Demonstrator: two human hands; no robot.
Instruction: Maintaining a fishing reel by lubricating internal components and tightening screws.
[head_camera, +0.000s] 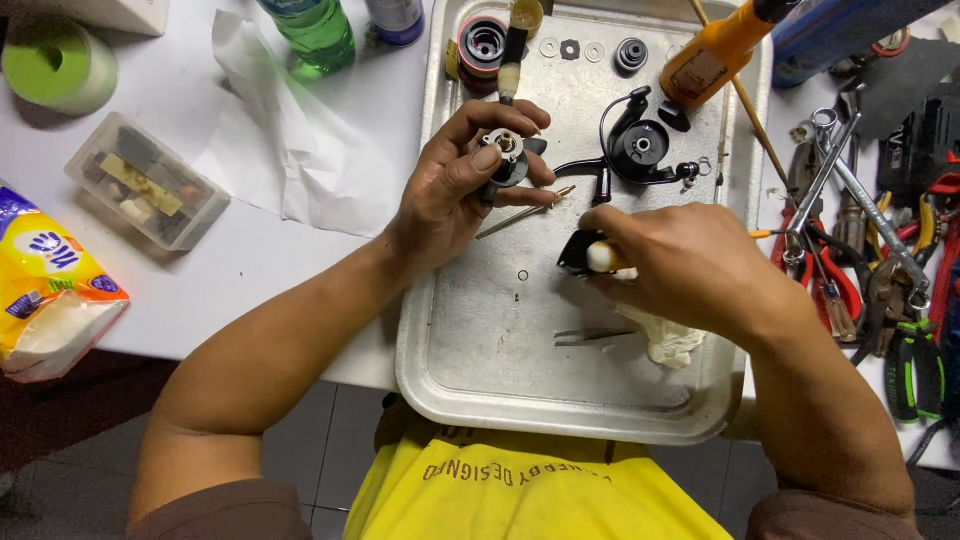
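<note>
My left hand (455, 185) pinches a small round reel part (505, 157) between thumb and fingers, lifted just above the metal tray (470, 330) with its open face turned up so I can see into it. My right hand (690, 265) is closed around a black piece with a white knob (598, 255), low over the middle of the tray; what else it grips I cannot tell.

Everything loose sits inside the tray so nothing rolls off: the black reel body (640, 148) with its bail arm at the far side, washers (570, 48) in a row along the far rim, a tiny ring (523, 275) and tweezers (590, 337) near my right hand, a crumpled rag (665, 340) beside them. Pliers (825, 200) lie on the tabletop right of the tray, within reach. Left of the tray are white paper (290, 140) and a clear parts box (148, 180).
</note>
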